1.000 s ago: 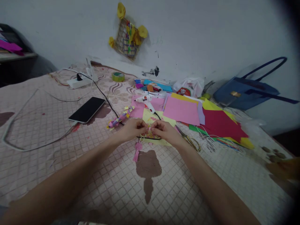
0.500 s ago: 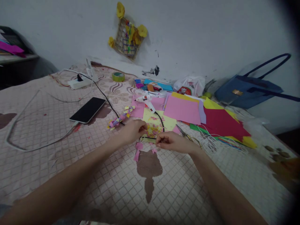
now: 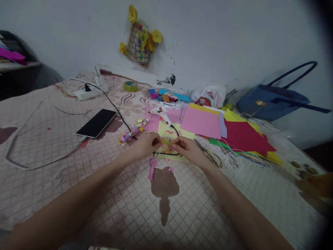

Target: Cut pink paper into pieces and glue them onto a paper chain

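My left hand [image 3: 147, 145] is closed, fingertips pressed together at the left edge of small pink and yellow paper bits [image 3: 168, 145]. What it pinches, if anything, is too small to name. Across the bits, my right hand [image 3: 188, 149] is also closed in a pinch, its contents too small to make out. The bits lie on a pale yellow paper sheet [image 3: 186, 130]. A black cord [image 3: 170, 153] runs between the hands. Just below my left hand lies a pink paper cutout [image 3: 153, 166] with a fringed end. A glue gun [image 3: 163, 114] rests behind the bits.
Left of my hands are a paper-decorated stick [image 3: 132, 132], a phone [image 3: 96, 123] and a power strip [image 3: 91, 92]. Scissors [image 3: 213, 156], white string [image 3: 234, 158] and coloured sheets [image 3: 246, 135] lie right. Tape [image 3: 130, 86] and a blue bag [image 3: 273, 100] are by the wall.
My right hand has moved up and forward, and its fingers now reach the paper bits. My left hand has barely moved. The whole view has shifted slightly.
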`<state>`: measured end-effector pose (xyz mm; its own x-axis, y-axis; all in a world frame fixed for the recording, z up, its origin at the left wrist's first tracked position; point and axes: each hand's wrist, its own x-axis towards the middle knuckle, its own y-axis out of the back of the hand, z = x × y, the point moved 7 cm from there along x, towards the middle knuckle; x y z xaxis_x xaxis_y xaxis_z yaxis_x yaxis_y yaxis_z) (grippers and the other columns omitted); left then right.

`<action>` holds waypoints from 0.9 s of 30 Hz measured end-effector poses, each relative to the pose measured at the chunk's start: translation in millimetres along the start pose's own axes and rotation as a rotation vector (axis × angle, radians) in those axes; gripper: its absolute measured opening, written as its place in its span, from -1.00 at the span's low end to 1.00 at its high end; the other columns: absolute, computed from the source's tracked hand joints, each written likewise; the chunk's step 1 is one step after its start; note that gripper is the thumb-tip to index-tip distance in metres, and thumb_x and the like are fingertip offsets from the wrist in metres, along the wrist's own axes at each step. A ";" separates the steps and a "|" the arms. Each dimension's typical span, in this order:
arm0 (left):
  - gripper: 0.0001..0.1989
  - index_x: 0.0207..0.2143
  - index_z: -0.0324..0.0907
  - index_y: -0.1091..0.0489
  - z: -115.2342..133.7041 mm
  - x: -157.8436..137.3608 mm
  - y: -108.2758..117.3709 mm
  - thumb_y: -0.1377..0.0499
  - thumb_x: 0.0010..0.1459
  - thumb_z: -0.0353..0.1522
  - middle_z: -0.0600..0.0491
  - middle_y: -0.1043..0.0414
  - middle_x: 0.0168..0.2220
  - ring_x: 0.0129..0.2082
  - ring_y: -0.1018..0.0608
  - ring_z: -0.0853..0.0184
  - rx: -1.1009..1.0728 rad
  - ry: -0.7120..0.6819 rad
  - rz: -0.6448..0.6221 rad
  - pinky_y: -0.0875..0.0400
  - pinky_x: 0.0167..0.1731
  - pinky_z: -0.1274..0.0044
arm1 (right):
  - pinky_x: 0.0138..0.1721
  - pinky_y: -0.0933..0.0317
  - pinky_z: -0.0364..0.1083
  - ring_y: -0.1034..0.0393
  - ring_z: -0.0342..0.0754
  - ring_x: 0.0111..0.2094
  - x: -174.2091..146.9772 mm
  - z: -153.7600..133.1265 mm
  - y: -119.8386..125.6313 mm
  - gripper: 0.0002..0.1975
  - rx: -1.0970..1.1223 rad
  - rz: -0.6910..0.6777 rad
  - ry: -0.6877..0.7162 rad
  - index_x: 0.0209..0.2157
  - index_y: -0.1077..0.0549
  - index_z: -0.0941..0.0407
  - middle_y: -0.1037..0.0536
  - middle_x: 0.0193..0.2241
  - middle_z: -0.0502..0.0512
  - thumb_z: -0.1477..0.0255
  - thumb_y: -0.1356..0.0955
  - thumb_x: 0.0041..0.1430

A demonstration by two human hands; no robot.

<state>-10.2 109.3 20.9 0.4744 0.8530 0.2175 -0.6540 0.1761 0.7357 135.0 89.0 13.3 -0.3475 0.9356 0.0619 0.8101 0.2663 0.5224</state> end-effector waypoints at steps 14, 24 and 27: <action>-0.89 -0.43 -0.24 -0.38 5.9 -3.5 -5.1 -0.10 0.03 -0.38 0.07 -0.42 -0.48 -0.50 -0.41 0.44 -0.199 0.023 -0.051 -0.23 -0.53 0.62 | -0.47 -0.13 -0.16 -0.31 -0.13 -0.48 9.5 -8.2 -20.4 -0.96 0.036 0.013 0.014 -0.46 -0.32 0.12 -0.44 -0.51 0.01 0.45 -0.26 0.02; -0.89 -0.46 -0.24 -0.35 -5.1 -2.2 19.2 -0.13 0.02 -0.36 0.07 -0.40 -0.53 -0.52 -0.41 0.43 -0.297 0.060 0.004 -0.25 -0.52 0.61 | -0.34 -0.14 -0.12 -0.30 -0.08 -0.39 49.4 -16.9 36.2 -0.88 -0.406 0.346 0.169 -0.40 -0.36 0.14 -0.43 -0.42 0.09 0.38 -0.27 0.07; -0.86 -0.46 -0.25 -0.33 -17.1 -4.9 25.3 -0.14 0.01 -0.33 0.06 -0.41 -0.51 -0.50 -0.43 0.43 -0.466 0.123 0.022 -0.28 -0.50 0.60 | -0.15 -0.10 -0.04 -0.27 0.04 -0.19 83.4 -6.8 46.6 -0.75 -0.628 0.400 0.163 -0.26 -0.38 0.19 -0.43 -0.27 0.22 0.35 -0.31 0.01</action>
<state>-39.1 117.9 27.5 0.4030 0.9057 0.1316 -0.8708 0.3352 0.3597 140.5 177.9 48.6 -0.1893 0.8740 0.4475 0.4853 -0.3130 0.8164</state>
